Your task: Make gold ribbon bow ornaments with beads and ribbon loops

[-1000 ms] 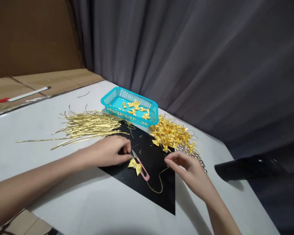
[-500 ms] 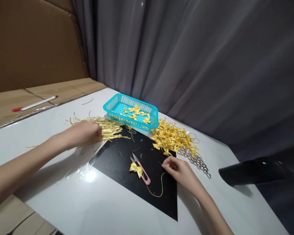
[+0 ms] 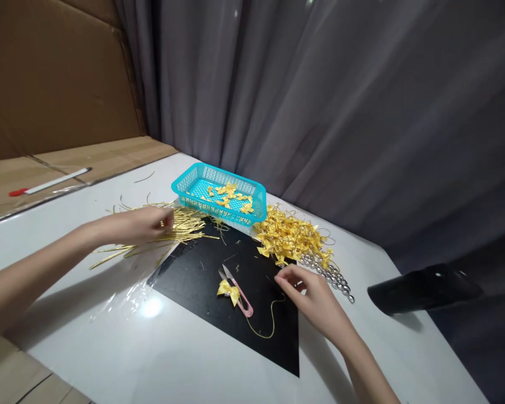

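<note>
Here's the scene from the head camera: a white counter (image 3: 109, 359) backed by a grey pleated curtain (image 3: 320, 112), with brown cardboard sheets (image 3: 59, 78) to the left and a red-capped white marker pen (image 3: 46, 184) lying on them. At the far edge sits a turquoise plastic mesh basket (image 3: 206, 206) holding loose yellow bows. Just beside it is a heap of yellow wired bows (image 3: 286, 235), and running off that heap is a string of silver beads (image 3: 328, 275). A long matte black object (image 3: 421, 289) juts in from the right, well clear of the hands. Nothing stands between the hands and the work.

In the middle, on a black sheet (image 3: 256, 348), lies a single yellow satin bow (image 3: 228, 292), plump and neatly pinched at the centre. Touching it are pink-handled steel thread snips (image 3: 242, 297), blades closed. A thin gold strand (image 3: 269, 328) curves across the sheet just beside them.

The left hand (image 3: 138, 224) is curled down over a spread of flat gold twist ties (image 3: 189, 227), well apart from the bow; whether it's gripping any, I can't tell. The right hand (image 3: 307, 294) is narrowed to a pinch just above the sheet, near the bow and snips, right by the strand, and I can't tell if it's holding anything.
</note>
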`<state>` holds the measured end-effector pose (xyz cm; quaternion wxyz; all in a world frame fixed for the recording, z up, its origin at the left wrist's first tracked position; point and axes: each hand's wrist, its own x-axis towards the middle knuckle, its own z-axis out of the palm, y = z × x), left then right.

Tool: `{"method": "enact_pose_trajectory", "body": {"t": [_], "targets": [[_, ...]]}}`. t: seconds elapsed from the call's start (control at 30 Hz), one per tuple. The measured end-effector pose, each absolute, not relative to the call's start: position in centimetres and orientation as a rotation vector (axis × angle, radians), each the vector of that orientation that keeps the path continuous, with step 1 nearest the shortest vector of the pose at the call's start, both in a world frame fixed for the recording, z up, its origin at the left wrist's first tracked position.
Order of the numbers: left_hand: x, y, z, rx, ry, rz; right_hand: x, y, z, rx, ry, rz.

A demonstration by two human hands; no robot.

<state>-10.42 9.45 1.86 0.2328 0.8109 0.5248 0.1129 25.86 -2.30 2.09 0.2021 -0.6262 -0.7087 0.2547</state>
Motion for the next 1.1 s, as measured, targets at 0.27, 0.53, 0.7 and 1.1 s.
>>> {"method": "enact_pose_trajectory", "body": {"t": [0.27, 0.53, 0.7, 1.1], "targets": [[-10.1, 9.7, 3.7, 2.141, 1.358, 0.305, 23.8, -3.6, 3.2, -1.640, -2.002, 0.718], [-10.3, 9.7, 5.0, 2.111, 1.431, 0.338, 23.6, -4.1, 3.9, -1.598, -2.027, 0.709], [-10.1, 10.0, 5.6, 2.066, 1.424, 0.374, 23.3, -4.4, 3.5, -1.513, -2.025, 0.596], [-1.8, 2.6, 5.7, 1.663, 0.627, 0.231, 20.9, -6.1, 3.7, -1.014, -2.140, -0.017]]}}
